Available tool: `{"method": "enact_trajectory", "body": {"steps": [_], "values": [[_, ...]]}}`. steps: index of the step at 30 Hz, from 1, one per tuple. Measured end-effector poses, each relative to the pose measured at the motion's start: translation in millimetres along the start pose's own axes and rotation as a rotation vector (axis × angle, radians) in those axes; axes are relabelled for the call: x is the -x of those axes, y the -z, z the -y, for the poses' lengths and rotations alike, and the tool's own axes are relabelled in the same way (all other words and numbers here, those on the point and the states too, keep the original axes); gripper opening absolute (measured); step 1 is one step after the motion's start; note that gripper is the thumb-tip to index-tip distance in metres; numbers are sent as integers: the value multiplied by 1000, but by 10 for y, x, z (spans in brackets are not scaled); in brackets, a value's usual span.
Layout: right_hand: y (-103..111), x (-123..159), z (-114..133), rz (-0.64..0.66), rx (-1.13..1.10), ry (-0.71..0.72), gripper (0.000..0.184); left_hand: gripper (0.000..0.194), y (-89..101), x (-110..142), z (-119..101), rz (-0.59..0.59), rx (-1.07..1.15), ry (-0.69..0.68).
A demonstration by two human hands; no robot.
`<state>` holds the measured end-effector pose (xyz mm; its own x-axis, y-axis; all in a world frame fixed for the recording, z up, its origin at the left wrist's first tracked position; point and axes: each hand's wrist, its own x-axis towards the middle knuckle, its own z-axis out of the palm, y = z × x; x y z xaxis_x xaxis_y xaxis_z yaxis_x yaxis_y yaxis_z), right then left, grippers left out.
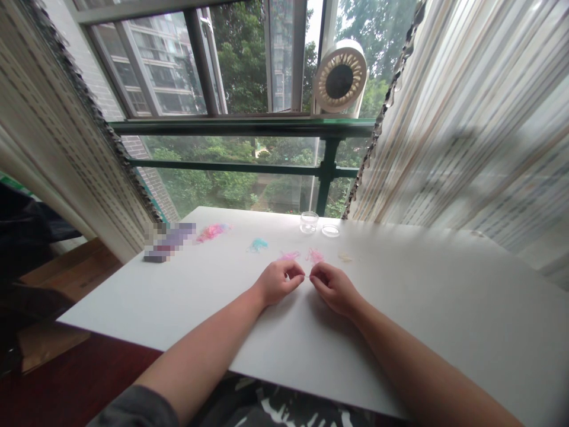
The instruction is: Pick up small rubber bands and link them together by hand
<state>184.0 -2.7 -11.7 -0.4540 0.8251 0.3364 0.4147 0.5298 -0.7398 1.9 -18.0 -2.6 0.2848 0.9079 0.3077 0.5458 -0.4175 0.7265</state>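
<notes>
My left hand [278,283] and my right hand [335,289] hover close together just above the middle of the table, thumbs and forefingers pinched. Between the fingertips runs a short, thin pale strand [307,276], possibly a small elastic band; most of it is hidden by the fingers. Just beyond the hands lie two small heaps of thin bands, a lilac-pink heap [290,255] and a pink heap [315,255]. A few pale yellow bands [345,257] sit to the right, and a turquoise heap [258,244] to the left.
On the white table [178,302], a multicoloured heap [213,232] lies far left beside a blurred-out purple object [171,242]. A clear round container [309,223] and its clear lid [330,230] stand near the back edge. Behind are a green railing [240,127] and a white fan [340,80].
</notes>
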Motion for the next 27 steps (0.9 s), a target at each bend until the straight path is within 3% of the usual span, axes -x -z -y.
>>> {"method": "enact_trajectory", "body": {"steps": [27], "values": [[1,2,0,7,-5,-11,6,14,-7,-7,26,-64,40,6]]}}
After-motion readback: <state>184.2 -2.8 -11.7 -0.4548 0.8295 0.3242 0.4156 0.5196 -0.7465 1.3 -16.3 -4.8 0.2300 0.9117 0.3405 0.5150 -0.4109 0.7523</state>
